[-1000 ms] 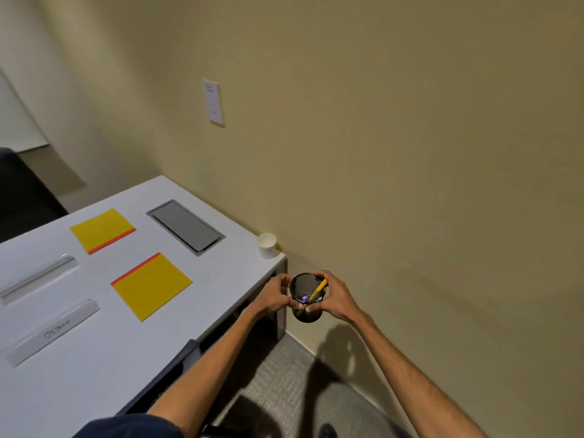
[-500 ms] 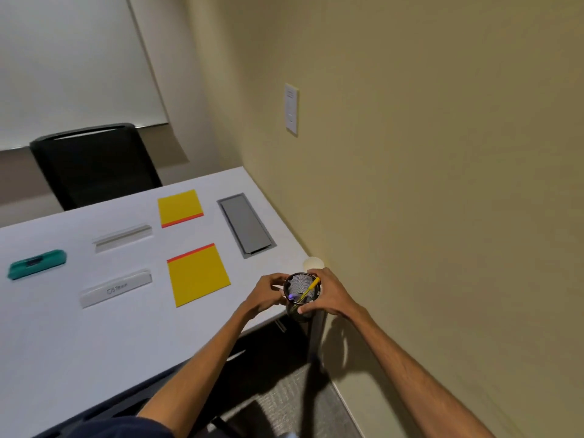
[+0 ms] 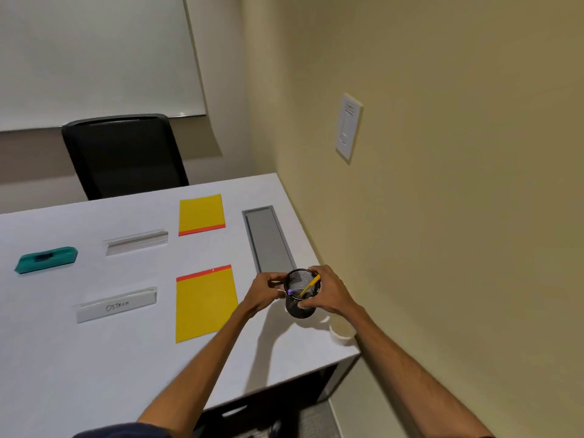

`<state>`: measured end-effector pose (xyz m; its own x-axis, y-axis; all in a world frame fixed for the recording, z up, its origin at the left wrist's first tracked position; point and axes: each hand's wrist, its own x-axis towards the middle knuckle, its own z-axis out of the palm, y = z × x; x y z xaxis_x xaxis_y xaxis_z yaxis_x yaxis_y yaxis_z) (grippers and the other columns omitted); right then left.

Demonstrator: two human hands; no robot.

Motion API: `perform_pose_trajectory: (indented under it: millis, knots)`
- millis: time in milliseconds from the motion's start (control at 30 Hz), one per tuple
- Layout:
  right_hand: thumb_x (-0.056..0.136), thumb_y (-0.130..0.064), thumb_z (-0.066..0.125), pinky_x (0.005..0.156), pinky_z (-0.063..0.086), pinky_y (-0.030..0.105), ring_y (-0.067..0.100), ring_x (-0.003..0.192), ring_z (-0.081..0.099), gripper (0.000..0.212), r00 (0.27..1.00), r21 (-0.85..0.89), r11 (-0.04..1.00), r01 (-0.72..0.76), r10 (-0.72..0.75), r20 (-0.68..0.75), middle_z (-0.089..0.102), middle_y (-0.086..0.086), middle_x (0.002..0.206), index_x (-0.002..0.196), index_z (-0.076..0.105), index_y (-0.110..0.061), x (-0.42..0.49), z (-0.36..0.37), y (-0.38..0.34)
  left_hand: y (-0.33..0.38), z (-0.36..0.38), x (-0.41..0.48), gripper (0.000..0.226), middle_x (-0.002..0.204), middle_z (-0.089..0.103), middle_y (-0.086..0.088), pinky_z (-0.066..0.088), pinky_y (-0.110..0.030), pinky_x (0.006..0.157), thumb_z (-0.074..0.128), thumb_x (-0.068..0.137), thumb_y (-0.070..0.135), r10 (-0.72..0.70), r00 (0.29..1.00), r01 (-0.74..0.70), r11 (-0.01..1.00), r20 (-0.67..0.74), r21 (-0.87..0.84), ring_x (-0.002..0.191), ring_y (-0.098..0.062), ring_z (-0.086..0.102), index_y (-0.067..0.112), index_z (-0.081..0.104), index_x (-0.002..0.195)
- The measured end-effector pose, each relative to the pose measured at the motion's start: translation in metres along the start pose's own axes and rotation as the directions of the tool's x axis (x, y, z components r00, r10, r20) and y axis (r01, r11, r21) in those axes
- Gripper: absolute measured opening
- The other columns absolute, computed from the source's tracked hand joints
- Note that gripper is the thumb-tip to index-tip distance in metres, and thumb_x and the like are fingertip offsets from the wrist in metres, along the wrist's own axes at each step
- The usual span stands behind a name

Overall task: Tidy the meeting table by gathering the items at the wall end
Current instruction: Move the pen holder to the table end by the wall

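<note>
A black mesh pen cup [image 3: 300,306] with a yellow pen [image 3: 310,285] inside hangs just above the white table [image 3: 94,358], near the wall end. My left hand [image 3: 264,290] grips its left side and my right hand [image 3: 330,294] grips its right side. A white paper cup [image 3: 341,335] stands at the table's corner, partly hidden under my right forearm. On the table lie two yellow notepads [image 3: 205,303] [image 3: 201,214], a name plate reading OSTRICH [image 3: 116,305], a clear name plate [image 3: 136,241] and a teal eraser [image 3: 46,259].
A grey cable hatch [image 3: 268,238] is set into the table by the beige wall [image 3: 442,216]. A black chair [image 3: 124,156] stands at the far side under a whiteboard [image 3: 94,55]. A light switch [image 3: 348,126] is on the wall.
The pen cup, held in both hands, has moved from beside the table's corner over the floor to above the tabletop. The view has swung left, showing the chair and eraser.
</note>
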<state>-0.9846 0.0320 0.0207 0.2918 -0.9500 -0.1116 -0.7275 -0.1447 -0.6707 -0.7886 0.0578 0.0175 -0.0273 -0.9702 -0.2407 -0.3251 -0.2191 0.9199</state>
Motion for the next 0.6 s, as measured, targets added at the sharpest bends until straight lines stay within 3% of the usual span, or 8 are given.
perform_pose_trajectory:
  millis: [267,433,533,600]
  knots:
    - [0.053,-0.038,0.088,0.089,0.054,0.035,0.02,0.107,0.062,0.087,0.99,0.002,0.996,-0.089,0.089,-0.109,0.054,-0.002,0.124,0.131,0.052,-0.024,0.086,-0.011,0.007,0.018,-0.01,0.09,0.045,0.118,0.071,-0.015,0.055,-0.035,0.091,0.065,0.079,-0.009,0.015,0.998,-0.015,1.0,-0.057,0.001,0.103,-0.029,0.068,0.002,0.067,0.123]
    - [0.053,-0.05,0.084,0.087,0.056,0.04,0.022,0.106,0.063,0.086,0.977,0.005,0.993,-0.117,0.116,-0.18,0.053,-0.002,0.122,0.128,0.051,-0.024,0.113,0.001,0.005,0.014,-0.012,0.118,0.055,0.128,0.064,-0.013,0.052,-0.03,0.094,0.061,0.086,-0.007,0.06,0.996,-0.057,0.997,-0.059,0.051,0.114,-0.024,0.063,0.007,0.054,0.138]
    - [0.057,-0.047,0.085,0.087,0.056,0.04,0.023,0.105,0.064,0.084,0.969,0.029,0.99,-0.136,0.139,-0.205,0.052,-0.001,0.123,0.129,0.051,-0.022,0.131,0.008,0.007,0.01,-0.014,0.136,0.062,0.135,0.06,-0.011,0.049,-0.027,0.095,0.051,0.085,-0.017,0.05,0.997,-0.049,0.998,-0.055,0.026,0.116,-0.015,0.056,0.006,0.049,0.142]
    - [0.06,-0.047,0.085,0.087,0.056,0.039,0.023,0.105,0.064,0.082,0.967,0.044,0.99,-0.136,0.142,-0.21,0.052,-0.001,0.123,0.129,0.051,-0.022,0.141,0.012,0.01,0.006,-0.016,0.146,0.071,0.137,0.059,-0.013,0.046,-0.025,0.098,0.042,0.078,-0.026,0.009,0.999,-0.01,1.0,-0.04,-0.007,0.122,-0.018,0.056,0.003,0.049,0.142]
